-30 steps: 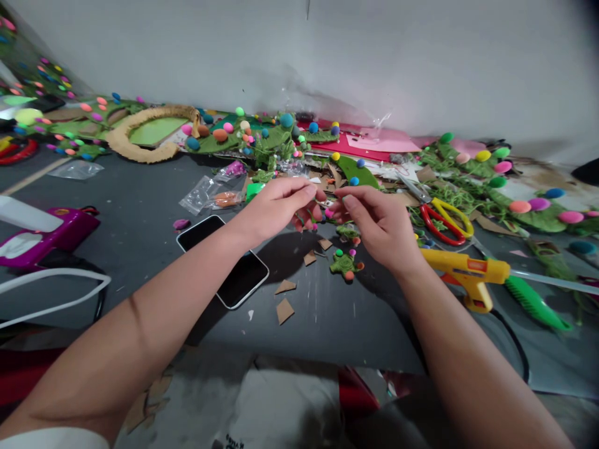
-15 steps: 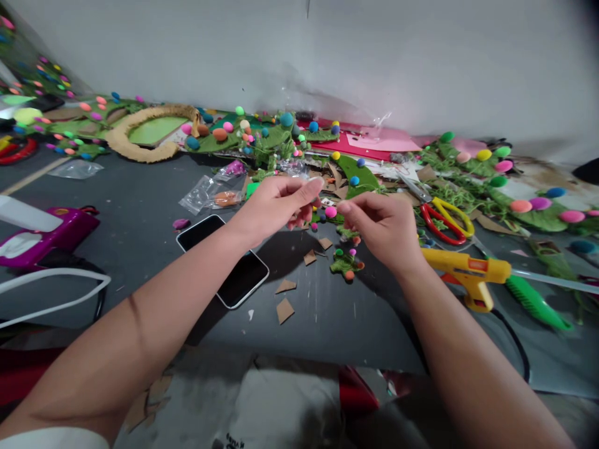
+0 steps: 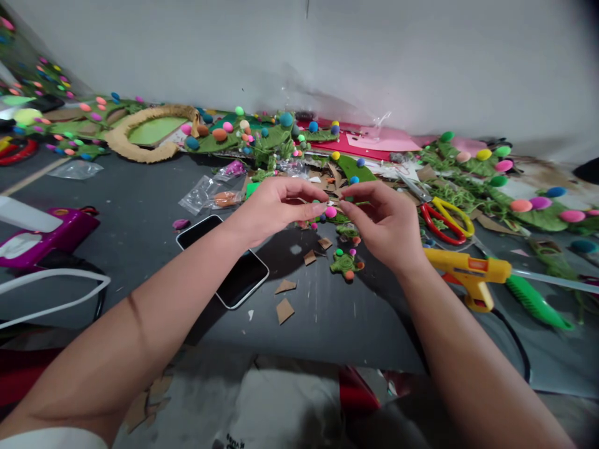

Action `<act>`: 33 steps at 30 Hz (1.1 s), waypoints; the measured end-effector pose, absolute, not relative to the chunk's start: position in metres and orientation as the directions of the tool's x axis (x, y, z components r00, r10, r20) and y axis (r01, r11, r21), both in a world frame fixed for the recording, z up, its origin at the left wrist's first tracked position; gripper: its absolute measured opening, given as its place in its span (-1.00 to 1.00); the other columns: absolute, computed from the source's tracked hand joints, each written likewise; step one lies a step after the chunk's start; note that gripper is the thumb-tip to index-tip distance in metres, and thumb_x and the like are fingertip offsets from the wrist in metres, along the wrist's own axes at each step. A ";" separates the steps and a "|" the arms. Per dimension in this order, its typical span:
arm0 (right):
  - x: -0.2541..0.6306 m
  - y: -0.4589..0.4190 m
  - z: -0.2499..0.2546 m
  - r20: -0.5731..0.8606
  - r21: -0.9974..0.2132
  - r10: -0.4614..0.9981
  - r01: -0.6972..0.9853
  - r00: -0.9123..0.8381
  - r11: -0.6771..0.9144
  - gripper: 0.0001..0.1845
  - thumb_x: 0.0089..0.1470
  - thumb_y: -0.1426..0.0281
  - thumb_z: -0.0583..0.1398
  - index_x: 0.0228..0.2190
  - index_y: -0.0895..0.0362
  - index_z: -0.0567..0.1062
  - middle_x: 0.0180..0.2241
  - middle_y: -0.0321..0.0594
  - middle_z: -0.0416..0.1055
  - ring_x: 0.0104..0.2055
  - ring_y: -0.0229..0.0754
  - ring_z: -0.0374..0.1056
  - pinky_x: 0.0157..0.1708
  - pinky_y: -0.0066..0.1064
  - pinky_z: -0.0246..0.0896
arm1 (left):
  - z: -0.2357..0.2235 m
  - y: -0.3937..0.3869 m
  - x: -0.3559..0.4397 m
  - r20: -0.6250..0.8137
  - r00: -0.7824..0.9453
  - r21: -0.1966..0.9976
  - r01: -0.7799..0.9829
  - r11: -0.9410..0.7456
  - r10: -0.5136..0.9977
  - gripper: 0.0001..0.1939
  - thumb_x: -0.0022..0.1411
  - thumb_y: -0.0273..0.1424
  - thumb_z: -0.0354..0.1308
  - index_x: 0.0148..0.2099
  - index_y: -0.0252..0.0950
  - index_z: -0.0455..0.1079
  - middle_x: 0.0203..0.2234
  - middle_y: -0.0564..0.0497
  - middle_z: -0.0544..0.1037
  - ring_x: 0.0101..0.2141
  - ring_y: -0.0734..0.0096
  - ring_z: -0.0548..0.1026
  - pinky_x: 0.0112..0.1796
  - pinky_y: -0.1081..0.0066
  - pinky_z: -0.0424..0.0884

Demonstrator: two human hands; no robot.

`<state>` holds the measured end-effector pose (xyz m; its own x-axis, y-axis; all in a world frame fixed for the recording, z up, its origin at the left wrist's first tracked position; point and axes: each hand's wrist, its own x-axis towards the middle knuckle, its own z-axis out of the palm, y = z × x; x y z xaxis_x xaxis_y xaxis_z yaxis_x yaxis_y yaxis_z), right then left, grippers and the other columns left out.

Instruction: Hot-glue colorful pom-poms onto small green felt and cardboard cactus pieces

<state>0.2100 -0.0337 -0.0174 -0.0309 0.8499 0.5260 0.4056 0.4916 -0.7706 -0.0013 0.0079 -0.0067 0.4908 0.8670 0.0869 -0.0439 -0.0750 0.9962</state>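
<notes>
Pink ball near two hands, one phone, one yellow glue gun

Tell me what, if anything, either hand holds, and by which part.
Cannot tell: the left hand and right hand nearly meet, but no held thing shows clearly between them.

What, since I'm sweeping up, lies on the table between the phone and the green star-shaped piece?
In the head view, small brown cardboard scraps lie on the grey table between the phone and the green star-shaped piece.
</notes>
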 end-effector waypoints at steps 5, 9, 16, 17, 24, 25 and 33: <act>0.211 -0.034 -0.019 0.425 -0.818 0.899 0.379 -0.109 0.433 -0.72 0.30 0.17 0.21 -0.30 0.09 0.61 -0.49 -0.29 0.51 -0.47 -0.26 0.41 -0.42 -0.37 0.37 | -0.006 0.008 0.000 0.012 0.517 0.996 -0.085 0.037 0.856 -0.70 0.36 -0.19 0.25 -0.26 -0.33 0.57 -0.51 0.01 0.53 -0.53 0.57 0.44 -0.49 0.50 0.33; 0.211 -0.035 -0.020 0.450 -0.808 0.887 0.374 -0.107 0.455 -0.78 0.07 0.24 0.42 -0.31 0.08 0.59 -0.36 -0.27 0.57 -0.35 -0.22 0.47 -0.35 -0.39 0.39 | -0.008 0.009 0.000 0.081 0.467 0.997 -0.031 -0.075 0.881 -0.77 0.13 -0.31 0.48 -0.24 -0.31 0.57 -0.48 0.05 0.54 -0.50 0.57 0.44 -0.48 0.51 0.32; 0.212 -0.035 -0.020 0.381 -0.827 0.913 0.388 -0.145 0.407 -0.68 0.30 0.14 0.21 -0.38 0.08 0.57 -0.51 -0.30 0.50 -0.50 -0.27 0.37 -0.46 -0.39 0.32 | -0.006 0.008 0.000 -0.009 0.496 0.999 -0.027 0.026 0.868 -0.63 0.36 -0.09 0.23 -0.25 -0.32 0.58 -0.46 -0.03 0.57 -0.52 0.55 0.43 -0.51 0.48 0.27; 0.212 -0.035 -0.019 0.393 -0.818 0.911 0.404 -0.128 0.410 -0.68 0.23 0.13 0.28 -0.44 0.09 0.55 -0.56 -0.32 0.46 -0.54 -0.29 0.33 -0.50 -0.40 0.27 | -0.007 0.008 0.000 0.006 0.495 1.000 -0.012 0.000 0.869 -0.64 0.32 -0.09 0.27 -0.27 -0.32 0.58 -0.49 -0.01 0.56 -0.54 0.57 0.41 -0.52 0.49 0.26; 0.213 -0.035 -0.018 0.442 -0.799 0.889 0.399 -0.119 0.450 -0.78 0.32 0.22 0.20 -0.20 0.07 0.59 -0.29 -0.24 0.60 -0.30 -0.23 0.49 -0.29 -0.37 0.39 | -0.009 0.008 0.000 0.053 0.477 0.998 0.007 -0.064 0.877 -0.76 0.25 -0.20 0.36 -0.18 -0.28 0.60 -0.36 -0.03 0.62 -0.38 0.47 0.53 -0.37 0.45 0.41; 0.213 -0.035 -0.018 0.421 -0.801 0.899 0.416 -0.123 0.432 -0.72 0.32 0.18 0.19 -0.28 0.08 0.60 -0.40 -0.26 0.57 -0.40 -0.26 0.44 -0.38 -0.39 0.35 | -0.008 0.008 0.000 0.032 0.482 0.999 0.008 -0.041 0.875 -0.71 0.31 -0.14 0.29 -0.22 -0.29 0.59 -0.40 -0.04 0.61 -0.42 0.48 0.51 -0.41 0.45 0.39; 0.212 -0.033 -0.020 0.465 -0.812 0.882 0.359 -0.080 0.461 -0.77 0.21 0.23 0.31 -0.14 0.06 0.57 -0.19 -0.21 0.60 -0.20 -0.16 0.54 -0.16 -0.29 0.47 | -0.008 0.007 0.002 0.055 0.479 0.991 0.082 -0.108 0.876 -0.71 0.11 -0.31 0.46 -0.13 -0.28 0.58 -0.32 -0.02 0.63 -0.37 0.46 0.53 -0.31 0.41 0.45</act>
